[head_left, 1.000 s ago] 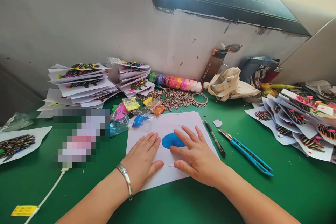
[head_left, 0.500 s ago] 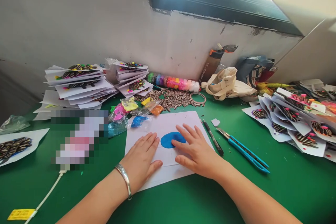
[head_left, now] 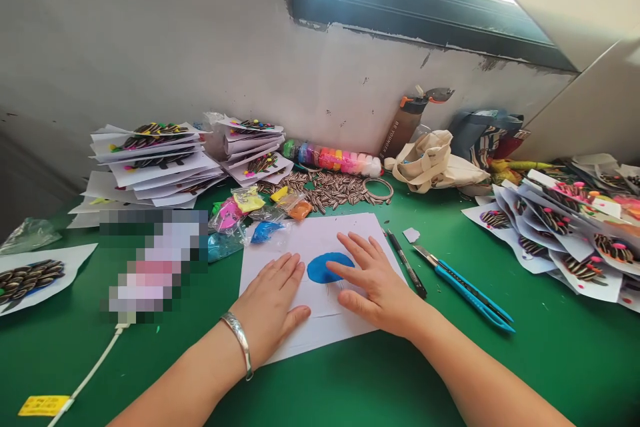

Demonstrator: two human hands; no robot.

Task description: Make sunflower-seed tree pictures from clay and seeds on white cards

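White paper lies on the green table, with a flat blue oval on its middle. My left hand rests flat on the paper's left part, left of the oval, holding nothing. My right hand is spread over the right part, its index finger reaching across the oval's right side; whether that finger touches is not certain. A small bag of blue clay lies at the paper's top left. A black pen and a blue utility knife lie to the right.
Sunflower seeds lie behind the paper, near a bottle and a cloth bag. Stacks of seed-decorated papers stand at the left and right. A white cable runs along the front left.
My right hand has shifted slightly to the right, its fingers still spread, and its index finger covers less of the blue oval. My left hand stays on the paper.
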